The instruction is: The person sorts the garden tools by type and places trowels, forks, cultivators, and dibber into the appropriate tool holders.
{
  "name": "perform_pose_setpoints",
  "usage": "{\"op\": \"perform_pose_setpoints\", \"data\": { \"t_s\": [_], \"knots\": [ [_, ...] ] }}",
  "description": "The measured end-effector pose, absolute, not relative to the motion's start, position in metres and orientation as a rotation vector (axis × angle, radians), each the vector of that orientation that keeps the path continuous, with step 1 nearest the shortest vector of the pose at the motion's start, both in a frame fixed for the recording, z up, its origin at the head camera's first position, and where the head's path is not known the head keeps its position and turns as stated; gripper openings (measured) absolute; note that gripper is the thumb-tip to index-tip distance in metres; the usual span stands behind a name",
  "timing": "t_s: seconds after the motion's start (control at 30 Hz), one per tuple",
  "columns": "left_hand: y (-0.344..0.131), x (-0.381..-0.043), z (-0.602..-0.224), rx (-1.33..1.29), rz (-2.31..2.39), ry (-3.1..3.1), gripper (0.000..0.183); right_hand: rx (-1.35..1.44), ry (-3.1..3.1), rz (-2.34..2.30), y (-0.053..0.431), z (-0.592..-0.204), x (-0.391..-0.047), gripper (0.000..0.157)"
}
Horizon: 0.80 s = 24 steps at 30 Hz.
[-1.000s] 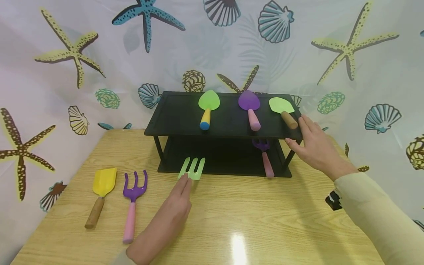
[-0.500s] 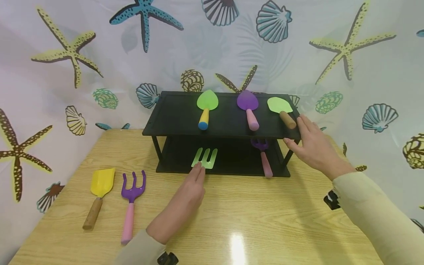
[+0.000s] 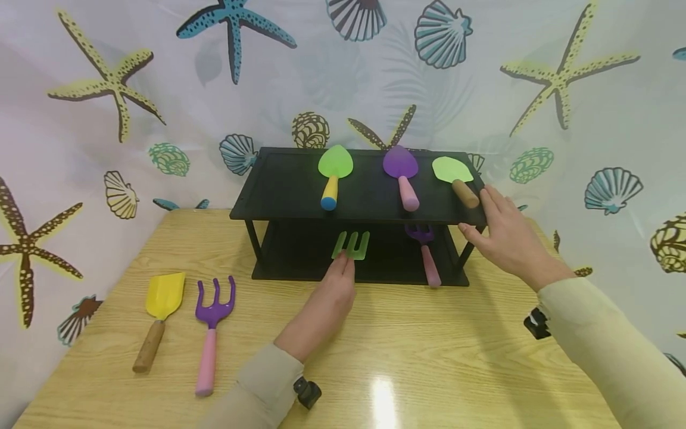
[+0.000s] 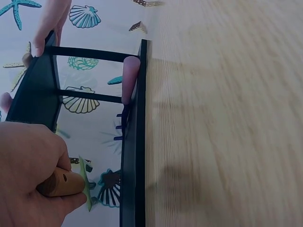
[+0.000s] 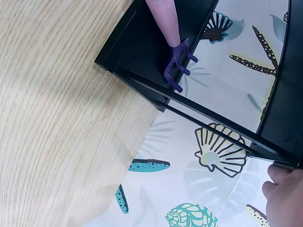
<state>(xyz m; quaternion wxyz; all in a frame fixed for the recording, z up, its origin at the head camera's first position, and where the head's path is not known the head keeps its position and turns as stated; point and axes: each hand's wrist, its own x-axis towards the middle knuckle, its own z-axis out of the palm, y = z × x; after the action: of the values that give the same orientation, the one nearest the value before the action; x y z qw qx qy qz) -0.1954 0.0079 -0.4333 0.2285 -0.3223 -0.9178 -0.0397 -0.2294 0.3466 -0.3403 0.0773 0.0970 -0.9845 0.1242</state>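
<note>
My left hand point(image 3: 334, 292) grips a small garden fork by its wooden handle point(image 4: 64, 183); the light green tines point(image 3: 351, 244) reach in between the two levels of a black shelf rack point(image 3: 278, 199). At the rack's right end my right hand point(image 3: 504, 238) rests on the edge of the upper shelf, thumb at the front. On the lower shelf, toward the right, lies a purple fork with a pink handle point(image 3: 430, 265). The upper shelf carries a green trowel point(image 3: 336, 162), a purple trowel point(image 3: 401, 162) and a pale green trowel with a wooden handle point(image 3: 452, 170).
On the wooden table point(image 3: 429, 351) to the left lie a yellow scoop with a wooden handle point(image 3: 164, 295) and a purple fork with a pink handle point(image 3: 214, 313). A cloth printed with starfish and shells point(image 3: 343, 77) hangs behind the rack.
My left hand has carried the green fork right and forward, from in front of the rack to between its shelves. My right hand has stayed on the rack's right end.
</note>
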Motion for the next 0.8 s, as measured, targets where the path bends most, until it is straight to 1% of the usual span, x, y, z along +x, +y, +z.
{"op": "perform_pose_setpoints", "data": {
  "t_s": [0.17,0.37,0.5,0.67,0.8],
  "knots": [
    [0.026,-0.208,-0.437,-0.865,-0.158,-2.471,0.036,0.291,-2.948,0.373,0.347,-0.341,-0.229,0.093],
    [0.041,-0.221,-0.444,-0.868,0.15,-2.417,0.029,0.291,-2.948,0.367,0.346,-0.34,-0.227,0.092],
    [0.05,-0.231,-0.446,-0.887,0.225,-2.422,0.028,0.291,-2.942,0.366,0.345,-0.339,-0.227,0.092],
    [0.062,-0.24,-0.447,-0.905,0.195,-2.482,0.026,0.293,-2.937,0.36,0.346,-0.34,-0.227,0.092],
    [0.073,-0.246,-0.449,-0.882,-0.005,-2.567,0.026,0.291,-2.934,0.361,0.346,-0.34,-0.228,0.092]
  ]
}}
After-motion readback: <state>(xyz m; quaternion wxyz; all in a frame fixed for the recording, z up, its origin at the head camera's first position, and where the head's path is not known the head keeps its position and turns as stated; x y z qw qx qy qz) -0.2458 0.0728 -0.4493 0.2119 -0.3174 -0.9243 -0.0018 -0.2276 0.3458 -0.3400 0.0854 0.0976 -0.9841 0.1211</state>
